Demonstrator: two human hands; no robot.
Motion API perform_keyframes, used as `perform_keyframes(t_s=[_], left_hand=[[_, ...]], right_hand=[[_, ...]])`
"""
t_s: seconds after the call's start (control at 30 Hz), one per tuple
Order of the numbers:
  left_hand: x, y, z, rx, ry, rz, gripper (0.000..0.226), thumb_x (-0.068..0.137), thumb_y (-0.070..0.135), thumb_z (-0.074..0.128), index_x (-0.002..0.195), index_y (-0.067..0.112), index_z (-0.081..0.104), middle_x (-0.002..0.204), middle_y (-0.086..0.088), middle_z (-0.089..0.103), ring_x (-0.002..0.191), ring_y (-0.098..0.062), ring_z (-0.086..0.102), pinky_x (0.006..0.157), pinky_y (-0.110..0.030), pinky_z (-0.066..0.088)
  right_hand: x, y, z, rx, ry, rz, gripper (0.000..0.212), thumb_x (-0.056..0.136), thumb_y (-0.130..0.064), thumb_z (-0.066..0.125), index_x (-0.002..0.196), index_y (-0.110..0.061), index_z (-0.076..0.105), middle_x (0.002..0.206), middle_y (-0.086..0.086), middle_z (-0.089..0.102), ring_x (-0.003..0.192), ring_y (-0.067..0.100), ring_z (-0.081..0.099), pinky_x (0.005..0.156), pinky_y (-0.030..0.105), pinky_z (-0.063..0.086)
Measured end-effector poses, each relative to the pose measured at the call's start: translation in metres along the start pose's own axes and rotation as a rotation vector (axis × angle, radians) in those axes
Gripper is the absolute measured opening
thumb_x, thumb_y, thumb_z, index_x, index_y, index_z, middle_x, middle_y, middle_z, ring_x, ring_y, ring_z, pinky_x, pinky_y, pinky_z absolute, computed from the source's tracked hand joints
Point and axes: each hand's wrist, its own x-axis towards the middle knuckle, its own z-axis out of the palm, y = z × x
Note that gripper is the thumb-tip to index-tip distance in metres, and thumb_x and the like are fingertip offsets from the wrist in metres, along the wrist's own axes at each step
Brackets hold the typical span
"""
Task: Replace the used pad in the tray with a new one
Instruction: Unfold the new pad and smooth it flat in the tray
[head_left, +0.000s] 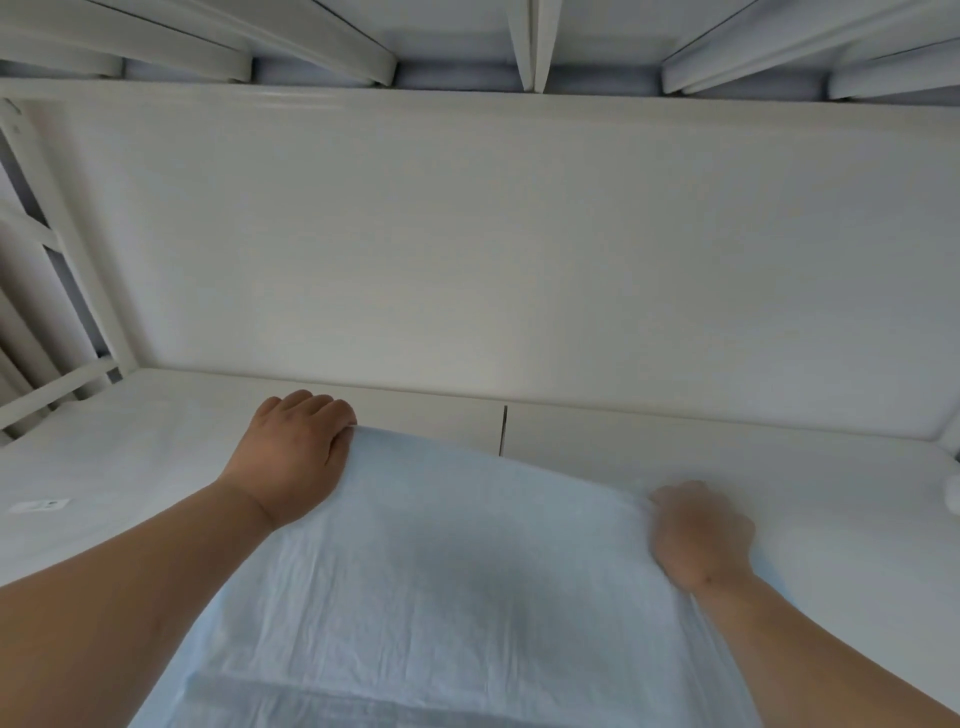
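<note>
2 hands: on the light blue pad (441, 571), at its far edge.
Left hand (291, 457): fingers curled, gripping the pad's far-left corner.
Right hand (698, 535): blurred, pinching the pad's far-right corner.
Tray (675, 441): white, under the pad.

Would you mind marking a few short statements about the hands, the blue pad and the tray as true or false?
1. The left hand grips the far edge of the light blue pad. True.
2. The right hand hangs idle, away from the pad. False: it holds the pad's far edge too.
3. The pad lies rolled in a tight tube. False: it is spread out, creased.
4. The white tray shows beyond the pad. True.
5. Both forearms are bare. True.
</note>
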Motion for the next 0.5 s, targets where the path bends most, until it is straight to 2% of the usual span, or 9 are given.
perform_keyframes(t_s=[0.13, 0.27, 0.37, 0.5], left_hand=[[-0.006, -0.003, 0.005, -0.01, -0.034, -0.051, 0.032, 0.086, 0.031, 0.031, 0.078, 0.018, 0.06, 0.068, 0.005, 0.059, 0.068, -0.025, 0.054, 0.064, -0.031, 0.03], [-0.014, -0.007, 0.016, 0.009, -0.135, -0.126, 0.034, 0.086, 0.032, 0.028, 0.081, 0.02, 0.059, 0.071, 0.006, 0.061, 0.073, -0.023, 0.055, 0.068, -0.033, 0.029], [-0.019, -0.005, 0.022, 0.015, -0.233, -0.216, 0.024, 0.093, 0.026, 0.036, 0.089, 0.022, 0.059, 0.075, 0.007, 0.059, 0.078, -0.02, 0.053, 0.073, -0.032, 0.028], [-0.022, -0.001, 0.025, 0.021, -0.324, -0.278, 0.02, 0.096, 0.024, 0.037, 0.089, 0.027, 0.055, 0.07, 0.011, 0.054, 0.074, -0.015, 0.05, 0.074, -0.031, 0.028]], right_hand=[[0.001, 0.005, 0.0, 0.063, 0.052, 0.043, 0.025, 0.096, -0.029, 0.038, 0.113, -0.032, 0.056, 0.124, -0.003, 0.047, 0.117, 0.022, 0.043, 0.096, 0.038, 0.034], [0.005, 0.009, -0.008, 0.201, 0.116, 0.069, 0.019, 0.094, -0.022, 0.042, 0.103, -0.026, 0.059, 0.117, -0.003, 0.053, 0.115, 0.022, 0.045, 0.092, 0.036, 0.031], [0.005, 0.012, -0.018, 0.229, 0.161, 0.041, 0.012, 0.092, -0.019, 0.043, 0.089, -0.026, 0.053, 0.096, -0.006, 0.056, 0.11, 0.02, 0.05, 0.088, 0.034, 0.027], [-0.001, 0.026, -0.027, 0.145, 0.132, 0.002, 0.015, 0.09, -0.021, 0.041, 0.079, -0.027, 0.051, 0.074, -0.011, 0.057, 0.091, 0.017, 0.051, 0.085, 0.034, 0.025]])
